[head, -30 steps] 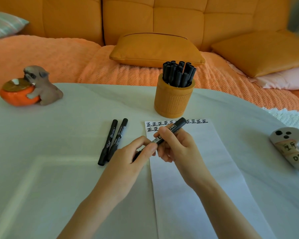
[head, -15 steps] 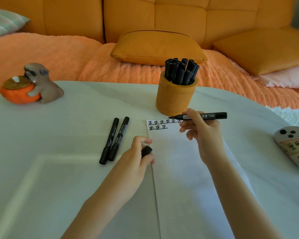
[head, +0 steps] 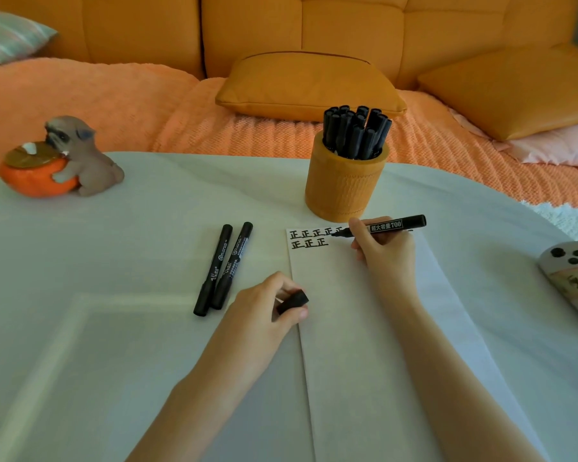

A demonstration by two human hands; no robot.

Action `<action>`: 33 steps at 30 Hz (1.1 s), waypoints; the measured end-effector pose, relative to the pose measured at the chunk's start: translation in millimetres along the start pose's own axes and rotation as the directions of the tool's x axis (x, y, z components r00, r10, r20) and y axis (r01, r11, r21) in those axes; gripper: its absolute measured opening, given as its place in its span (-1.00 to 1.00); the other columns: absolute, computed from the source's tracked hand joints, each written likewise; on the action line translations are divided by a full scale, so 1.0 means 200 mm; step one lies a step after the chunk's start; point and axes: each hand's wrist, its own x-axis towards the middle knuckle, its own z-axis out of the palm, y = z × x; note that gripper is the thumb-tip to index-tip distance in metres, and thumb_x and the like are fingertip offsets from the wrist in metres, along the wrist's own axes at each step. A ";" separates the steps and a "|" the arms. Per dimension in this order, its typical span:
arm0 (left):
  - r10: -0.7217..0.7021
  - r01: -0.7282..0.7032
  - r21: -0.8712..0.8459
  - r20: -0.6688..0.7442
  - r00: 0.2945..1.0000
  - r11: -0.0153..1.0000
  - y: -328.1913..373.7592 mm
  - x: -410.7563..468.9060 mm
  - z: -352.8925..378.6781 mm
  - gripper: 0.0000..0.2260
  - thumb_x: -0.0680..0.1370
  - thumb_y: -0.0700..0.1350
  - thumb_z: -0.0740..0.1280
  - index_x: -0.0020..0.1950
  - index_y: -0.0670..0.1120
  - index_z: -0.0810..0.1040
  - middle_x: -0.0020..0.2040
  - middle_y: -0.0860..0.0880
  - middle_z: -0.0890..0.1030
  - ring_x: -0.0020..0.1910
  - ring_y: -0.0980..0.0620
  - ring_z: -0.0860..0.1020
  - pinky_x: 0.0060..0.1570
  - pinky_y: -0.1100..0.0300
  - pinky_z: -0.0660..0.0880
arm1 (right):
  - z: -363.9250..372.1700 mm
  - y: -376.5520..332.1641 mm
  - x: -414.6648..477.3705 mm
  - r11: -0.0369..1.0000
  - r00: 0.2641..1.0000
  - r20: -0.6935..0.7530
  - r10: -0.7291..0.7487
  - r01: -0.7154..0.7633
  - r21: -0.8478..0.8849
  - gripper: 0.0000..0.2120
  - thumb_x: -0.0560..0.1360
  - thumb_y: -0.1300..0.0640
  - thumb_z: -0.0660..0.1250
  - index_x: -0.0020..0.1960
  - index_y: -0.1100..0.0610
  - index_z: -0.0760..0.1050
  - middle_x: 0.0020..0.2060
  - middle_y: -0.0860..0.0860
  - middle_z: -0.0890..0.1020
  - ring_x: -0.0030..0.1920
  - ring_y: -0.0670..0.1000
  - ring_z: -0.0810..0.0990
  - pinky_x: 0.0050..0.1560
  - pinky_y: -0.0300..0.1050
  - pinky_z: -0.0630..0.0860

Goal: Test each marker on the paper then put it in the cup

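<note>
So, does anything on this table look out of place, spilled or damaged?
Nothing stands out. The cup stands upright and full, two capped markers lie side by side left of the paper, the right hand holds the open marker at the written rows and the left hand pinches its cap.

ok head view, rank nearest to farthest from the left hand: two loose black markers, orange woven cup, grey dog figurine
1. Two loose black markers, just left of the left hand.
2. Orange woven cup, ahead right.
3. Grey dog figurine, far left.
</note>
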 end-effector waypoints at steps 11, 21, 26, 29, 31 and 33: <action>-0.016 0.016 -0.010 0.003 1.000 1.000 0.00 0.00 0.01 -0.85 0.47 -0.10 0.39 -0.16 0.14 0.48 -0.20 0.17 0.61 -0.26 0.12 0.57 -0.11 0.15 0.53 | 0.00 0.00 -0.01 1.000 1.000 0.016 -0.018 0.019 -0.017 -0.80 0.50 0.12 0.37 -0.14 0.28 0.57 -0.46 -0.04 0.54 -0.51 -0.20 0.41 -0.43 -0.40 0.36; -0.014 0.014 -0.026 0.006 1.000 1.000 0.00 0.00 0.01 -0.89 0.47 -0.11 0.39 -0.11 0.09 0.51 -0.22 0.17 0.61 -0.23 0.11 0.58 -0.07 0.08 0.56 | 0.01 0.01 -0.01 0.999 1.000 -0.008 -0.006 0.005 -0.053 -0.81 0.50 0.10 0.39 -0.19 0.23 0.57 -0.45 -0.07 0.56 -0.51 -0.25 0.44 -0.42 -0.42 0.35; -0.013 0.014 -0.038 0.006 1.000 0.999 -0.01 0.00 0.01 -0.88 0.47 -0.11 0.39 -0.13 0.10 0.50 -0.21 0.18 0.61 -0.21 0.12 0.59 -0.06 0.05 0.56 | 0.01 0.01 -0.01 0.999 0.999 -0.032 0.006 -0.008 -0.053 -0.79 0.50 0.07 0.39 -0.27 0.15 0.55 -0.46 -0.07 0.55 -0.49 -0.23 0.44 -0.39 -0.35 0.36; -0.017 0.017 -0.040 0.007 1.000 0.999 -0.01 0.01 0.01 -0.89 0.47 -0.11 0.39 -0.11 0.08 0.52 -0.20 0.17 0.62 -0.20 0.11 0.59 -0.06 0.04 0.56 | 0.00 0.00 -0.01 0.999 0.999 -0.031 0.012 -0.013 -0.041 -0.81 0.50 0.08 0.38 -0.25 0.14 0.56 -0.46 -0.08 0.56 -0.50 -0.25 0.45 -0.40 -0.40 0.36; -0.015 0.015 -0.036 0.007 1.000 0.999 -0.01 0.01 0.01 -0.89 0.47 -0.11 0.39 -0.10 0.08 0.52 -0.20 0.17 0.61 -0.20 0.11 0.59 -0.06 0.04 0.56 | 0.00 0.00 -0.01 1.000 0.999 -0.031 0.011 -0.012 -0.026 -0.82 0.50 0.09 0.38 -0.25 0.13 0.55 -0.47 -0.09 0.56 -0.51 -0.26 0.45 -0.40 -0.42 0.36; -0.013 0.013 -0.027 0.009 1.000 1.000 0.00 0.01 0.01 -0.89 0.47 -0.11 0.39 -0.11 0.09 0.51 -0.20 0.17 0.61 -0.22 0.12 0.58 -0.07 0.07 0.55 | 0.00 0.00 -0.01 1.000 1.000 -0.028 0.008 -0.008 -0.025 -0.81 0.50 0.09 0.38 -0.28 0.11 0.53 -0.47 -0.08 0.56 -0.51 -0.26 0.44 -0.40 -0.42 0.37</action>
